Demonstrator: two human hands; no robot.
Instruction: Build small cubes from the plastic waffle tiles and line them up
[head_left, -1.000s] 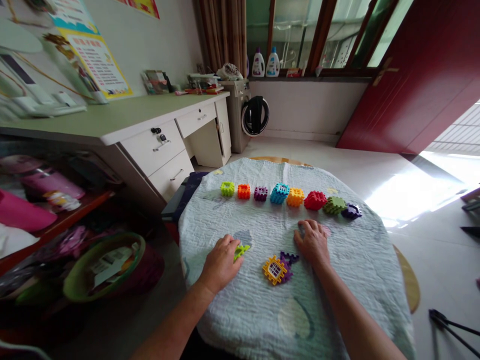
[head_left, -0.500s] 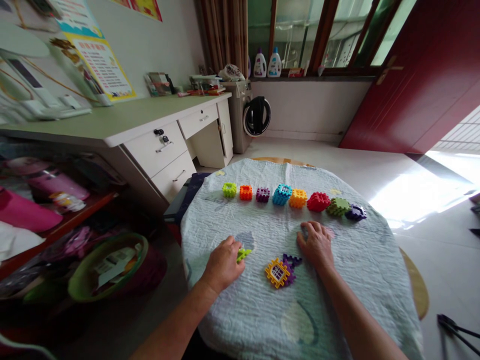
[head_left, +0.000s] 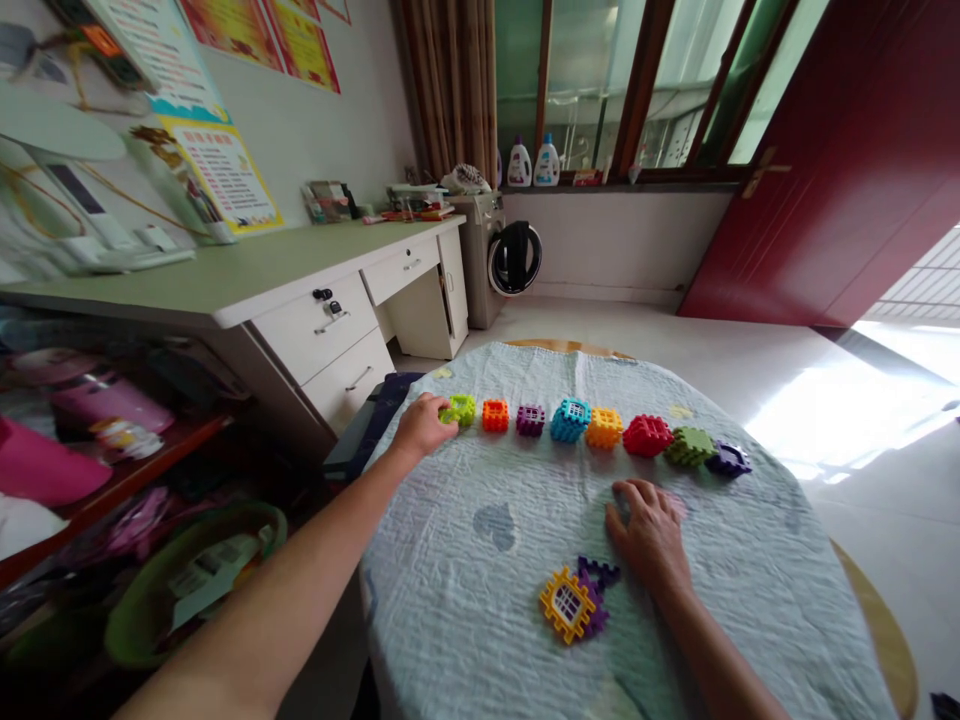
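Note:
At the left end of a row of coloured stacks, my left hand [head_left: 426, 425] pinches a lime green interlocking plastic tile [head_left: 448, 412], right against the lime green stack [head_left: 466, 409]. My right hand [head_left: 651, 530] rests on the cloth with its fingers stretched out, holding nothing. Near it lie a yellow tile with a white window grid [head_left: 568, 605] and purple tiles [head_left: 598, 573], partly overlapping. The row continues with stacks in orange [head_left: 495, 416], purple [head_left: 530, 421], blue [head_left: 571, 420], yellow [head_left: 604, 428], red [head_left: 648, 436], green [head_left: 690, 447] and dark purple [head_left: 729, 459].
A pale blue patterned cloth [head_left: 450, 540] covers the round table. Beyond stand a long desk [head_left: 300, 260], a washing machine [head_left: 480, 265] with its door open, and a red door [head_left: 810, 180]. Left of the table is a green-rimmed basket [head_left: 124, 640].
My left hand has carried the lime green tile forward and left, from mid-table to the lime green stack. The right hand stays on the cloth. The camera view has tilted up slightly.

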